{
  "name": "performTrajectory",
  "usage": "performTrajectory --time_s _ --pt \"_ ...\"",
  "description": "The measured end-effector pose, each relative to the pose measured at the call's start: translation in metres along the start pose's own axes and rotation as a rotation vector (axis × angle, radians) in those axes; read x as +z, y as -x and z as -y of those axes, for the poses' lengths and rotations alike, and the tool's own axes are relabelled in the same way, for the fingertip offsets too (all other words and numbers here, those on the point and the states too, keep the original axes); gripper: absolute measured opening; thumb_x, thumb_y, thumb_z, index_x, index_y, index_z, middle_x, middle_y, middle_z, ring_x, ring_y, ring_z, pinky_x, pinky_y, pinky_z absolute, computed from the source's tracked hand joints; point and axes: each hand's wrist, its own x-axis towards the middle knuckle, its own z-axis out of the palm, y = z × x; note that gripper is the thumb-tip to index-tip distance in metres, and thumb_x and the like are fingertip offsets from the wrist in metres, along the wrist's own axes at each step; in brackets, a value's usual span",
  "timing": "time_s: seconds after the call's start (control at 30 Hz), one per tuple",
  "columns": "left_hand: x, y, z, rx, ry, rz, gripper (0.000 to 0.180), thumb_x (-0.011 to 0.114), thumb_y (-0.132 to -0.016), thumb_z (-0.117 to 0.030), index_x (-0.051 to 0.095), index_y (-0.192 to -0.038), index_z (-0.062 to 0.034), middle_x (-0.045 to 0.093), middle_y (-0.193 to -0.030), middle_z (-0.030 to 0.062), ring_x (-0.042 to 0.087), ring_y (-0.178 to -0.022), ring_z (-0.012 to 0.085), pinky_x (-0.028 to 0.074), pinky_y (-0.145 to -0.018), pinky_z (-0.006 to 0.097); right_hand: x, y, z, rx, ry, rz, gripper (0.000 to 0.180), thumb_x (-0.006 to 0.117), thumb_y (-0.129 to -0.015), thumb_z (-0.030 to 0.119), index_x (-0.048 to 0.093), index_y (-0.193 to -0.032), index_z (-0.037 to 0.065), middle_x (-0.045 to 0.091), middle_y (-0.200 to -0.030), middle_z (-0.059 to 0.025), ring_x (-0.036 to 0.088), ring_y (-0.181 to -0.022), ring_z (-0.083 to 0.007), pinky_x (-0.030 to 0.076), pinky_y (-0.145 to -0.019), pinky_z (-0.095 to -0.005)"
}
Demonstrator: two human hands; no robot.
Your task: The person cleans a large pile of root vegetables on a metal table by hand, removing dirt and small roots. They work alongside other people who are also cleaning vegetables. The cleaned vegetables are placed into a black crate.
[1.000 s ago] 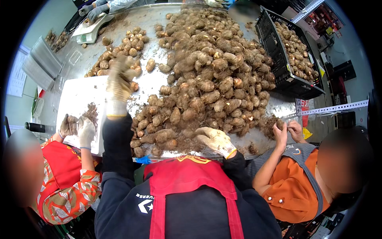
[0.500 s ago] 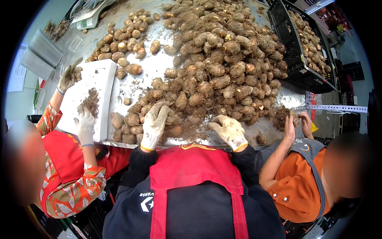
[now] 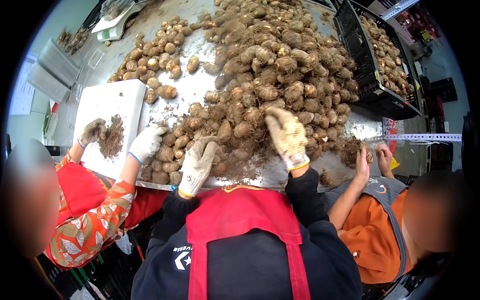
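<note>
- The metal table (image 3: 200,90) runs from the near edge at the person's chest to the far rim; most of its middle and right is buried under a big heap of taro roots (image 3: 280,75).
- Bare metal shows only in a strip left of the heap and in a narrow band along the near edge.
- A white cutting board (image 3: 107,107) takes up the left near corner, and a black crate (image 3: 372,92) of roots closes off the right side.
- Co-workers crowd both flanks: a gloved hand (image 3: 147,142) lies just left of the person's left hand, and bare hands (image 3: 372,157) work at the right near edge.
- The left hand (image 3: 200,162), in a dirty work glove, rests fingers loosely curled on roots at the heap's near edge; whether it grips one cannot be told.
- The right hand (image 3: 287,135), also gloved, lies palm down, fingers spread, on the heap's near slope, touching the roots beneath it.
</note>
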Motion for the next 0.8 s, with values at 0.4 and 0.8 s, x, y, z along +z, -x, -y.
performTrajectory --time_s 0.4,0.8 --pt "0.009 0.005 -0.011 0.014 -0.072 0.064 0.029 0.05 -0.1 -0.02 0.06 -0.119 0.0005 0.067 -0.085 0.004 0.06 -0.07 0.0079 0.049 -0.064 0.023 -0.02 -0.066 -0.04 0.298 0.588 -0.122 0.066 0.068 -0.08 0.052 0.052 -0.133 0.017 0.055 -0.127 -0.014 0.061 -0.106 -0.0373 0.051 -0.083 -0.0488" --pt "0.01 -0.004 -0.032 0.099 0.011 0.098 0.036 0.057 -0.095 -0.014 0.056 -0.128 -0.0007 0.066 -0.1 0.0075 0.062 -0.079 0.0109 0.051 -0.072 0.026 -0.031 -0.02 -0.015 0.29 -0.858 0.131 0.05 0.069 -0.085 0.014 0.053 -0.131 0.002 0.06 -0.118 -0.0113 0.059 -0.109 -0.0206 0.049 -0.096 -0.0323"
